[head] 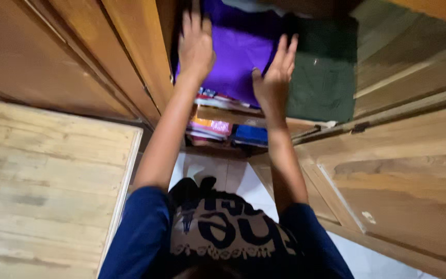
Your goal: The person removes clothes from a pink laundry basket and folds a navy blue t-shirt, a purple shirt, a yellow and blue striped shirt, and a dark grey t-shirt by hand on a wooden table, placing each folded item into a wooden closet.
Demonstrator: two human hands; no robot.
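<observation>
Gently keep your left hand (196,45) and right hand (275,77) flat, fingers spread and apart, on the folded purple cloth (239,59) at top centre, squaring it beside the dark green folded cloth (323,77) on the wooden cupboard shelf (243,118).

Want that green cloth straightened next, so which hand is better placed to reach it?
Probably the right hand: it rests at the purple cloth's edge, beside the green cloth. The left hand lies farther away.
</observation>
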